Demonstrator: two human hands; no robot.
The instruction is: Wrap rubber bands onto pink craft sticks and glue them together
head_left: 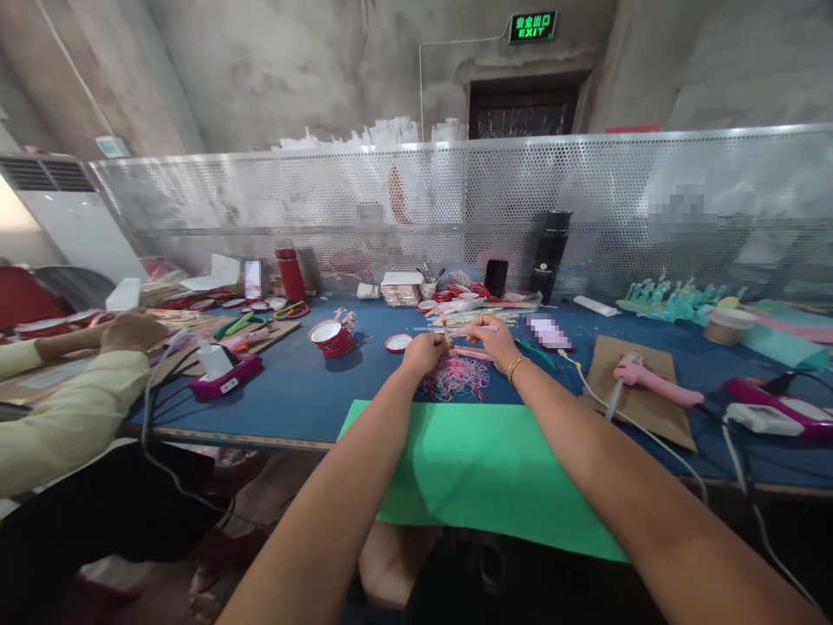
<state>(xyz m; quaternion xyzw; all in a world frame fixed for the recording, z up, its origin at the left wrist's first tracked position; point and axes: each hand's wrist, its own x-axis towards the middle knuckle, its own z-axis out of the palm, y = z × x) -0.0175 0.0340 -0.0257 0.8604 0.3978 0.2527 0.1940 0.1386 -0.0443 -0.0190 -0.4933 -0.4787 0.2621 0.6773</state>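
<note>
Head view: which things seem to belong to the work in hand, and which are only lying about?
Probably in the work:
tangled heap of thin multicoloured cords, close to the left hand and right hand
pale narrow strips piled behind the heap
large smooth green sheet

Probably only lying about:
black cylindrical flask
red cylindrical bottle
dark rectangular phone, propped upright

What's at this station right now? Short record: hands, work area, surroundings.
left hand: left hand curled, near the strand pile; grip too small to tell
right hand: right hand fingers bent, beside the same pile; grip unclear
between/below: pile of thin multicoloured strands
surface: blue table
near edge: green sheet under the forearms
right side: pink glue gun on brown cardboard
back: black bottle, red bottle
neighbour: person at left, pale yellow sleeve
</note>
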